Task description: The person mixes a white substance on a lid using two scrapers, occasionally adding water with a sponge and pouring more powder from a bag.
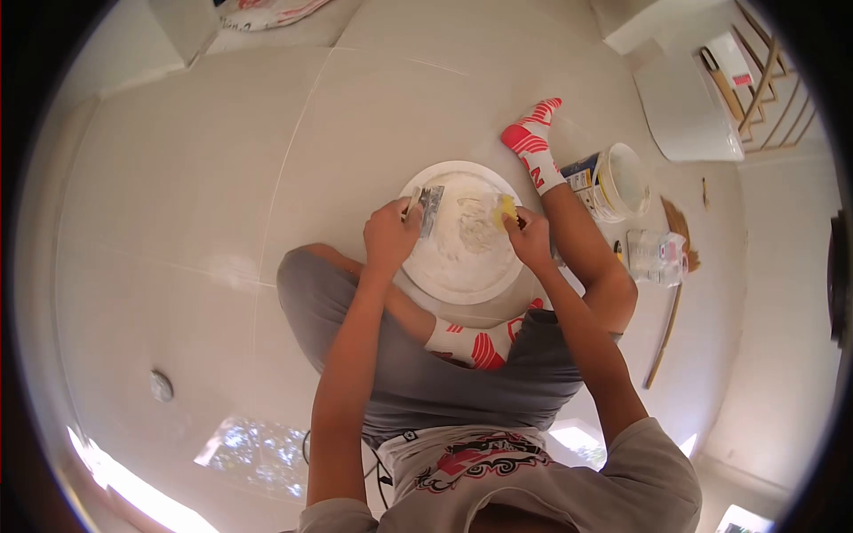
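A round white tray (425, 271) rests on the floor between my bent legs, with whitish paste (475, 229) smeared over its middle. My left hand (389, 238) is closed around a putty knife (431, 211), whose metal blade is coated in paste and angled over the tray's left side. On the right side, my right hand (531, 238) pinches a small yellow scraper (506, 210) close over the paste. The scraper's far edge blends into the white behind it.
Beside my right leg stands a white bucket (625, 182) with a dark label. A clear plastic container (656, 258) and a broom (677, 222) lie near it. A round grey object (161, 385) is on the tiled floor (187, 222) at left.
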### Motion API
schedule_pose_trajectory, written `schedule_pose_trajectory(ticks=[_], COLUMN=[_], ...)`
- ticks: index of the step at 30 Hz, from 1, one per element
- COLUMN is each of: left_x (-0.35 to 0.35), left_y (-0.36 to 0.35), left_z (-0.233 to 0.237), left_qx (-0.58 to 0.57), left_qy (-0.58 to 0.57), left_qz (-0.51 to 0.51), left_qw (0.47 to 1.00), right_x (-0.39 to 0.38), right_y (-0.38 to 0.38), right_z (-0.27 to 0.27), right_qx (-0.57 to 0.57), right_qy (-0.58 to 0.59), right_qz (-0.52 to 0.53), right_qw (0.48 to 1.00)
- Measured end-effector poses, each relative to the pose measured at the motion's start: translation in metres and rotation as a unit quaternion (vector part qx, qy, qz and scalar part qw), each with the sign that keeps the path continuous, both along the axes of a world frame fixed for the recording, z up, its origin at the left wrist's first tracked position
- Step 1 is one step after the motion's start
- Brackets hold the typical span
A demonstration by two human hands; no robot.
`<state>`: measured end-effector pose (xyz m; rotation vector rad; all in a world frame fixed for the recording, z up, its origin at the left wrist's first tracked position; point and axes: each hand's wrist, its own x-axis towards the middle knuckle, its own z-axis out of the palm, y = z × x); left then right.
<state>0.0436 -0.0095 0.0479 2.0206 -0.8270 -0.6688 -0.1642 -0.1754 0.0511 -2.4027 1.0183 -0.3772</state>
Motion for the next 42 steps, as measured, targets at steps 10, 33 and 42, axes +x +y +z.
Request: schedule_pose_trajectory(ticks=[10, 33, 42], left_x=[-0.100, -0.096, -0.097], left_y=[0.009, -0.034, -0.018], left_z=[0.010, 0.021, 0.036], left_qx=[-0.176, -0.084, -0.079], left_qy=[-0.268, -0.357, -0.399], left_qz=[-0.157, -0.231, -0.206], left_qw=[0.934, 0.901, 0.890], right_x=[-0.017, -0.015, -0.014], right_y=[0.046, 0.061, 0.047], right_z=[-0.006, -0.017, -0.012], right_qx=[0.428, 0.377, 0.417], right_qy=[-0.318, -0.304, -0.432], right_qz=[-0.284, -0.187, -0.357], right_qw=[0.797, 0.855, 0.716])
